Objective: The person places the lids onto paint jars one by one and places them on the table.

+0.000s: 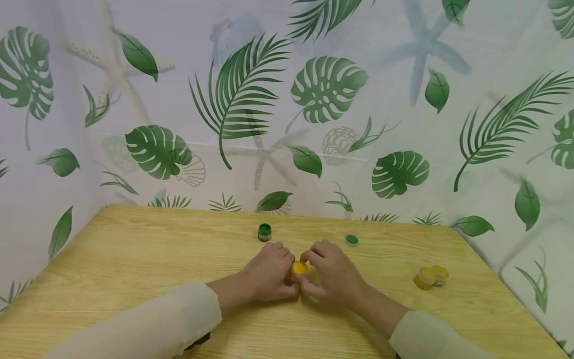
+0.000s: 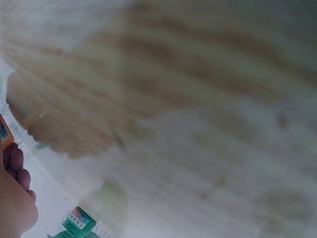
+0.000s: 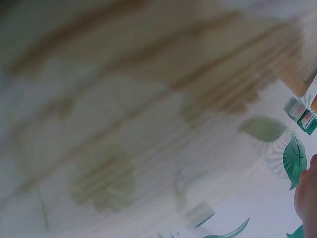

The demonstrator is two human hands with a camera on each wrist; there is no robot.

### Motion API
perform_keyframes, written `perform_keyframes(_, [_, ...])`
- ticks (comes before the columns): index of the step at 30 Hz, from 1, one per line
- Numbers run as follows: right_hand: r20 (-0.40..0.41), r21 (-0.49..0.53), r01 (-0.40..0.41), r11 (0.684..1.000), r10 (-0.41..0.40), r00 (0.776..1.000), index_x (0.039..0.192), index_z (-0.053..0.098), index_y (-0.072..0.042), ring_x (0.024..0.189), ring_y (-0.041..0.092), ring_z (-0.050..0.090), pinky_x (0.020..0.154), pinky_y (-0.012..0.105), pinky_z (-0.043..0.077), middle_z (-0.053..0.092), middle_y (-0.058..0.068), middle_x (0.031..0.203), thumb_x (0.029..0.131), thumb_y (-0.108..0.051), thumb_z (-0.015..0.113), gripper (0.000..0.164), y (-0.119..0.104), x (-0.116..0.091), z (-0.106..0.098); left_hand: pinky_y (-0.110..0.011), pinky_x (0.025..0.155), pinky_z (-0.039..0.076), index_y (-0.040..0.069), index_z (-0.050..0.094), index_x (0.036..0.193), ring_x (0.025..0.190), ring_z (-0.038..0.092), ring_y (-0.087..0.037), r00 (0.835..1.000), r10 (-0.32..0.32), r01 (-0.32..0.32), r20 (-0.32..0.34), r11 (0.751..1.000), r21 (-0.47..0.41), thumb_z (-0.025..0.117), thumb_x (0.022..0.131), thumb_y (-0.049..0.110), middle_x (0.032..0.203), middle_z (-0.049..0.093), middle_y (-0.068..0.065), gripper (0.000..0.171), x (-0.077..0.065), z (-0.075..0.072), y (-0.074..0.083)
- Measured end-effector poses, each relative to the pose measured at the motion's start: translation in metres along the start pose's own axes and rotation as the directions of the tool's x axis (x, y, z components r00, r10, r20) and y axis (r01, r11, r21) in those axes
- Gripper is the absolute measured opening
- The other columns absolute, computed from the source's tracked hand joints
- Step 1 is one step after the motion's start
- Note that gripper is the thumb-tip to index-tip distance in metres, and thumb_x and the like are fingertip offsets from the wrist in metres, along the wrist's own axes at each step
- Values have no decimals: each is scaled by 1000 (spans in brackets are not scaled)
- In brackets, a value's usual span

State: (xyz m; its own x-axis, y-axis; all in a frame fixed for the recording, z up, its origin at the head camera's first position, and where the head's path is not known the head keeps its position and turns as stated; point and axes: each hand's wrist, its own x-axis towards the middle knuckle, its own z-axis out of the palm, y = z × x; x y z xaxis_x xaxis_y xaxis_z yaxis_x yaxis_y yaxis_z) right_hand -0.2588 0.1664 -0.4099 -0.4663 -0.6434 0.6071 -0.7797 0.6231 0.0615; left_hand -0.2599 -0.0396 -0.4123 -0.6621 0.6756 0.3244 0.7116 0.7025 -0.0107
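Between my two hands at the middle of the table is a small orange paint jar (image 1: 299,269), its round orange top facing up. My left hand (image 1: 271,271) grips the jar from the left side. My right hand (image 1: 334,271) has its thumb and curled index finger at the right edge of the jar's top. Whether that top is a lid or bare paint, I cannot tell. In the left wrist view, a bit of the orange jar (image 2: 6,136) and its label show beside the left hand (image 2: 17,193). Just an edge of the right hand (image 3: 308,198) appears in the right wrist view.
Behind the hands stands an open green paint jar (image 1: 264,232), with a green lid (image 1: 352,240) lying apart to its right. Farther right, a yellow paint jar (image 1: 424,279) lies against its yellow lid (image 1: 441,271). A leaf-patterned sheet (image 1: 264,99) hangs behind the wooden table (image 1: 157,249).
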Motion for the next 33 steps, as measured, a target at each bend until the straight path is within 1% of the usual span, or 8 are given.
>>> perform_keyframes(7, [34, -16, 11, 1000, -10, 999, 90, 67, -15, 77, 11, 47, 67, 27, 42, 54, -4, 87, 78, -35, 71, 23, -2, 0, 0, -26, 69, 29, 17, 60, 82, 72, 37, -11, 999, 36, -36, -10, 999, -22, 67, 82, 45, 75, 54, 8, 29, 0, 1, 1])
perform_keyframes(11, [34, -32, 4, 999, -3, 999, 85, 65, -17, 76, 11, 47, 66, 26, 41, 54, -5, 85, 78, -36, 72, 22, -3, -1, 0, -25, 70, 30, 16, 61, 84, 73, 38, -11, 999, 37, -37, -9, 999, -31, 67, 83, 45, 77, 56, 7, 30, 0, 1, 2])
perform_keyframes(16, [39, -49, -10, 999, 12, 999, 80, 62, -16, 77, 12, 50, 70, 28, 46, 55, -4, 83, 78, -38, 73, 25, -5, 0, 0, -25, 72, 32, 15, 62, 85, 74, 39, -11, 999, 37, -37, -19, 999, -24, 69, 84, 45, 78, 56, 7, 31, -1, 1, 3])
perform_keyframes(19, [56, -25, -3, 1000, 4, 998, 83, 63, -15, 78, 12, 50, 72, 28, 47, 56, -3, 84, 79, -35, 73, 23, -4, 0, -1, -25, 72, 33, 15, 62, 85, 75, 40, -11, 998, 46, -47, -36, 998, -34, 69, 84, 45, 79, 56, 6, 31, -1, 1, 3])
perform_keyframes(23, [77, 27, 23, 999, -25, 997, 89, 64, -13, 81, 12, 50, 74, 27, 47, 57, -2, 87, 80, -31, 72, 23, -1, 0, -2, -25, 73, 35, 16, 61, 85, 76, 43, -11, 996, 66, -69, -55, 995, -71, 68, 85, 44, 79, 58, 7, 29, -1, 1, 3])
perform_keyframes(29, [100, 79, 56, 995, -64, 993, 94, 63, -12, 83, 10, 47, 75, 26, 46, 55, -2, 89, 80, -29, 71, 24, 4, -2, -4, -25, 74, 34, 17, 60, 87, 77, 42, -10, 997, 78, -82, -29, 986, -142, 68, 84, 40, 80, 56, 8, 25, -2, -2, 1])
perform_keyframes(33, [104, 92, 69, 993, -78, 991, 95, 62, -12, 83, 9, 46, 75, 25, 45, 53, -3, 89, 78, -28, 71, 25, 5, -2, -3, -24, 73, 32, 17, 61, 87, 76, 41, -9, 997, 82, -82, -4, 984, -159, 67, 85, 41, 80, 56, 8, 25, -2, -2, 0])
